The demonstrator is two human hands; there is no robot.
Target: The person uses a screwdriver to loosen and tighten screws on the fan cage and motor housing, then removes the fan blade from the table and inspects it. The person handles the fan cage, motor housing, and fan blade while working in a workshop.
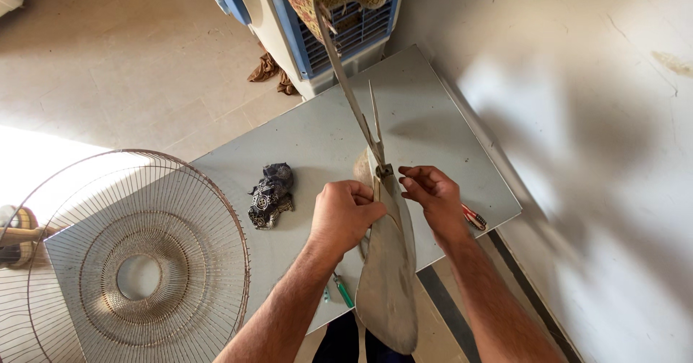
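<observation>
Your left hand (pixel 345 215) is closed around the hub side of a dusty fan blade assembly (pixel 386 276), which you hold upright over the near edge of the grey table (pixel 317 135); your right hand (pixel 432 193) pinches narrowly at the central hub (pixel 384 169). The blade is already off its fan and the wire guard (pixel 137 262) lies apart at the left, but grime remains. Both forearms reach forward, wrists bent inward. A dark patterned rag (pixel 271 193) sits left, a green-handled screwdriver (pixel 342 291) near.
</observation>
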